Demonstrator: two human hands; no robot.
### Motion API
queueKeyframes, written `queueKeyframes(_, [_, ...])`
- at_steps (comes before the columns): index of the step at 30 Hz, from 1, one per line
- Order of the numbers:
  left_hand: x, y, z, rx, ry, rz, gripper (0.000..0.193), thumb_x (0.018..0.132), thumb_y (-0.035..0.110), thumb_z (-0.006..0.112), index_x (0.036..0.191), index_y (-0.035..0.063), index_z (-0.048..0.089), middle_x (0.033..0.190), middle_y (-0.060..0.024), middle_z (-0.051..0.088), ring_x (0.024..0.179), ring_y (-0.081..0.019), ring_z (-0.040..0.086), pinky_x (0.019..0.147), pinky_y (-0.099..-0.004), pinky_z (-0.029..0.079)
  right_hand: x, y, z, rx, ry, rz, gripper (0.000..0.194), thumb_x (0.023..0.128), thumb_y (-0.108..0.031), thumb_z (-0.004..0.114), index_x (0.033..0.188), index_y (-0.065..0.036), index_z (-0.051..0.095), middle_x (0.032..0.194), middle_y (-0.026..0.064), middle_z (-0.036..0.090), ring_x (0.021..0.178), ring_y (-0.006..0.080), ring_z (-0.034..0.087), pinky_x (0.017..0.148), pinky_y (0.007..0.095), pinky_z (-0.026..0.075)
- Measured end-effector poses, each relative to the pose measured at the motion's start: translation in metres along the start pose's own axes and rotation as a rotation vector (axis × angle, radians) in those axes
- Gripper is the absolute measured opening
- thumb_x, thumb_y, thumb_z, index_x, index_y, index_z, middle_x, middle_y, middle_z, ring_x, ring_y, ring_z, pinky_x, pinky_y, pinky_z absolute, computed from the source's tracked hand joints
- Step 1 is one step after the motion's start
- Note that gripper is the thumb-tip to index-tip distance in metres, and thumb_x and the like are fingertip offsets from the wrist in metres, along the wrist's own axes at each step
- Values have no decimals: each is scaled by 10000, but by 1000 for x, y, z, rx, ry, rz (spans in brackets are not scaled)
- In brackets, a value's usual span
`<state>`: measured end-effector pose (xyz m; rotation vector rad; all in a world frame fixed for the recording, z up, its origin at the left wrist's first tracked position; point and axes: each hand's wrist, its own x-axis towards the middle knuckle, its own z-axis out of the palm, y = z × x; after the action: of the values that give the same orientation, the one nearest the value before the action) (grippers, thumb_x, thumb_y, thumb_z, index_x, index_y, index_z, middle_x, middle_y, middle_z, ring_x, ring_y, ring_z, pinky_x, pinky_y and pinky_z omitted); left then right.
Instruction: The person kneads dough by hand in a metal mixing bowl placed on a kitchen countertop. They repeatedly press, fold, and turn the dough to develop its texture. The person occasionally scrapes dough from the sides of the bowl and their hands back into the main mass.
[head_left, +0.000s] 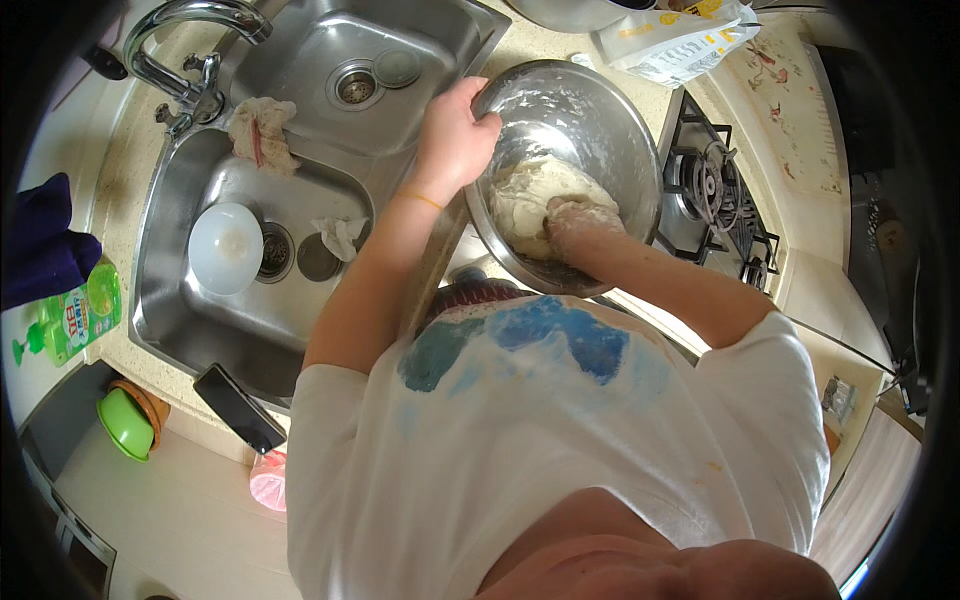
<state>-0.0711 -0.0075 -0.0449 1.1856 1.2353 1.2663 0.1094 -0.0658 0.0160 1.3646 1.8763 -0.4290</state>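
In front of me a large stainless steel bowl (615, 142) tilts at the counter's edge, its inner wall streaked with flour. A pale, lumpy mass of dough (536, 191) lies in its lower left part. My left hand (459, 131) grips the bowl's left rim, thumb inside and fingers partly hidden behind it. Pressed into the right side of the dough is my right hand (583, 229), coated with flour and dough. Its fingers are curled and mostly hidden, so I cannot tell whether they grasp any dough.
Left of the bowl is a double-basin steel sink (225, 337) with a chrome faucet (202, 82), a cloth (262, 135) and a white bowl (225, 247). A smartphone (240, 409) lies at its near edge. A gas stove (709, 195) is on the right, and a plastic flour bag (679, 45) behind.
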Motion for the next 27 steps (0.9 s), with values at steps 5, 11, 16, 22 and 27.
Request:
queueKeyframes(5, [-8,22,-2,122,-64,-109,338,799,-7,573,1137,-23,583,921,-105,690,718,-109,637,667,-249,496,29,-10,11,74,93,-88,314,826,-186,570,1077,0,598,969,183,677,954,304,653,811,387,509])
queueKeyframes(11, [2,17,0,191,22,17,378,764,61,584,1132,-26,576,892,-232,663,823,-332,662,778,-379,502,100,10,47,-180,117,-146,248,827,-131,550,1030,-32,652,1006,178,667,958,294,644,829,376,505])
queueKeyframes(16, [18,9,-4,190,32,26,344,756,57,587,1094,-2,614,948,-208,670,841,-313,665,782,-352,503,66,-11,-17,136,155,-106,284,816,-81,571,1084,-6,624,1103,204,629,1011,311,618,878,390,489])
queueKeyframes(22, [37,5,-16,232,-116,37,355,797,24,609,1150,-4,598,1001,-90,677,835,-133,640,757,-266,500,47,57,0,1203,0,-588,363,805,-219,693,1076,15,634,1075,182,645,992,273,624,890,329,484])
queueKeyframes(27, [38,5,-13,232,-151,67,330,760,75,609,1082,7,628,921,-146,685,788,-212,656,753,-308,499,15,68,8,1605,56,-429,306,817,-252,728,963,9,662,824,77,678,744,136,640,618,214,513])
